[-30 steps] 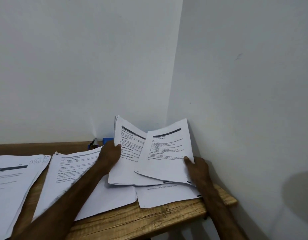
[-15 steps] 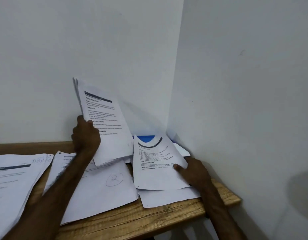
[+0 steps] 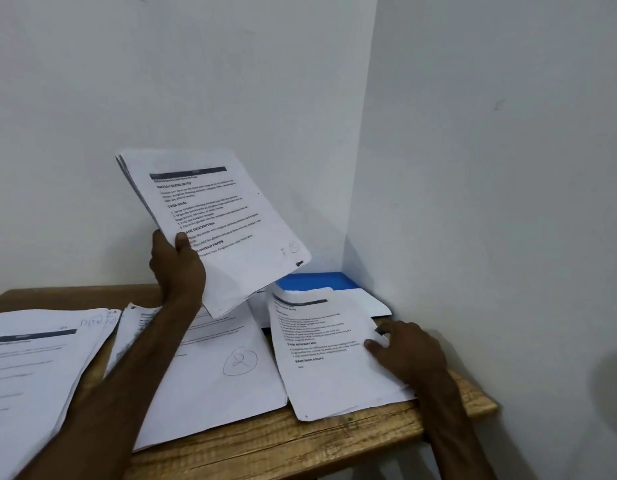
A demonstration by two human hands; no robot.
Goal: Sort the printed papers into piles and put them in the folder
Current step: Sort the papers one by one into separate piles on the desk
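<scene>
Two white walls (image 3: 231, 81) meet in a corner behind one wooden table (image 3: 335, 441). Paper groups: four, three lying on the table and one raised. Left pile (image 3: 33, 368): print blurred, pencilled mark at its top corner not legible. Middle pile (image 3: 210, 375): handwritten circled "2". Right pile (image 3: 328, 372): headings "TASK DESCRIPTION", "REQUIRED PROPS". Sheaf (image 3: 224, 216), tilted above the middle pile: "INITIAL SCENE SETUP", "TASK GOAL", "TASK DESCRIPTION", "REQUIRED PROPS", plus a circled pencil mark at its lower corner. One blue folder (image 3: 317, 281) lies in the back corner, partly under the right pile. Left hand (image 3: 177, 268) grips the sheaf's lower edge, thumb in front. Right hand (image 3: 407, 351) holds the right pile's right edge, thumb on top, fingers curled.
</scene>
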